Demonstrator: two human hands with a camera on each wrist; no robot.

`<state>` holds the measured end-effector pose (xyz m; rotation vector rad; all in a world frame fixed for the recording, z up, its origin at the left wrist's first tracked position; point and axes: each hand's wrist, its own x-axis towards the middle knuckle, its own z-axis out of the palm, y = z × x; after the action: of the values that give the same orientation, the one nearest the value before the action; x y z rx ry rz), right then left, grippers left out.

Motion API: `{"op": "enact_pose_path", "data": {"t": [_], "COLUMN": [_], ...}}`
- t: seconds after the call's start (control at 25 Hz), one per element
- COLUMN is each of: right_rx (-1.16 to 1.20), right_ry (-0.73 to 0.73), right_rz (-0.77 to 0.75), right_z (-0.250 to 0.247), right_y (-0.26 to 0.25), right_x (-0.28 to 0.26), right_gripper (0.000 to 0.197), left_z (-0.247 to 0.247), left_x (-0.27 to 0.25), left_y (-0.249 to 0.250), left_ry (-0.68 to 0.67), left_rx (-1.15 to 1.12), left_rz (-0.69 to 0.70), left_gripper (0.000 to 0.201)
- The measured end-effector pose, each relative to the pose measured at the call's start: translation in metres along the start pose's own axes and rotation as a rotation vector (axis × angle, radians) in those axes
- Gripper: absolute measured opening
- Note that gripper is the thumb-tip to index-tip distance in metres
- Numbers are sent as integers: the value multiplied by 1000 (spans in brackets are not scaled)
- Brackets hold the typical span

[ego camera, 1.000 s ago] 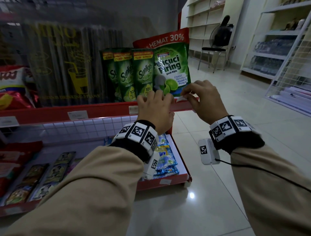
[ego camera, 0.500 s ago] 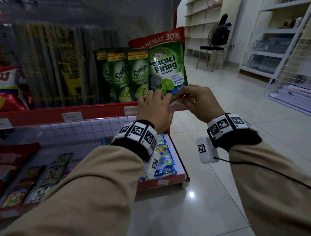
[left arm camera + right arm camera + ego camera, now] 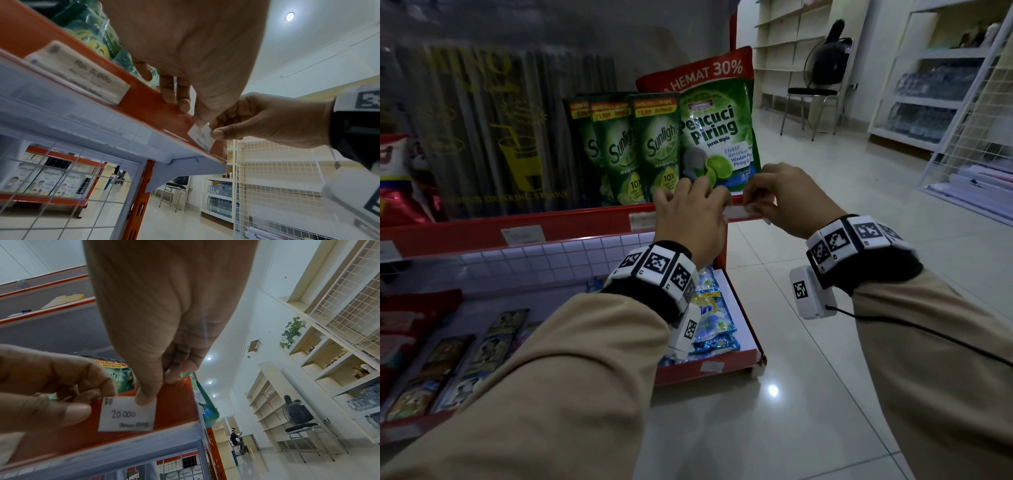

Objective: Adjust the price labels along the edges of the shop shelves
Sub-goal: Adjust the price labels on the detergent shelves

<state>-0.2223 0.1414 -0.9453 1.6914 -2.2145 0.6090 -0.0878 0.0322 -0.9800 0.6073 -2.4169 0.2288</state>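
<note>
A white handwritten price label (image 3: 743,212) (image 3: 202,138) (image 3: 127,414) reading "Rp 20.000" lies against the red shelf edge (image 3: 571,224) (image 3: 174,404) near its right end. My right hand (image 3: 774,205) (image 3: 156,389) pinches the label's upper right corner, thumb in front and fingers behind the lip. My left hand (image 3: 698,209) (image 3: 192,116) hooks its fingers over the edge, and its thumb is on the label's left side. Further left, a printed "Rp. 5.000" label (image 3: 642,221) (image 3: 78,73) sits in the strip.
Green dish-soap pouches (image 3: 717,137) stand on the shelf just behind my hands. Blue sachets (image 3: 714,318) lie on the lower shelf. A chair with a fan (image 3: 822,89) stands at the back. A white wire rack (image 3: 976,147) lines the right side, across shiny tiled floor.
My right hand has moved left toward the left hand and brought the label flat against the red edge. The left hand stayed on the shelf edge.
</note>
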Motion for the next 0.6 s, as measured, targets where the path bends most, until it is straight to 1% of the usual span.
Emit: {"op": "enact_pose_path", "data": {"t": [0.2,0.36,0.6], "right_rx": [-10,31,23], "right_ry": [-14,33,24], "right_rz": [-10,-10,-21], "right_z": [2,5,7], "right_y": [1,1,4], "right_x": [-1,-4,-3], "right_gripper": [14,14,13], "left_z": [1,-1,-6], "left_x": [1,2,4], "left_y": [0,-1,-6], "left_ry": [-24,-47,-81], "left_rx": [6,-74,-44], "left_rz": [-21,-61,-29], "left_gripper": [23,23,24]}}
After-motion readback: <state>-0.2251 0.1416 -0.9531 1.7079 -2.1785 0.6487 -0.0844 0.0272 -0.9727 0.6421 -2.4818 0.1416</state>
